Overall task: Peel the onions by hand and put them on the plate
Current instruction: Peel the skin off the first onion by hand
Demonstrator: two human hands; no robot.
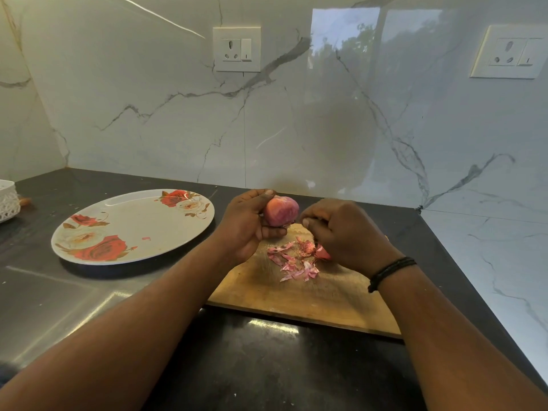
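My left hand (247, 225) grips a pinkish-red onion (280, 213) above the far end of a wooden cutting board (299, 295). Right beside the onion, my right hand (344, 232) has its fingers curled, with the fingertips at the onion's lower right side; what they pinch is hidden. A pile of pink onion skins (296, 259) lies on the board under both hands. To the left, a white plate with red roses (133, 226) rests on the dark counter and carries only a tiny scrap of skin.
A white lattice basket (7, 200) sits at the far left edge of the counter. Marble walls close off the back and the right side, with two wall sockets (236, 49). The black counter (267, 366) runs toward me.
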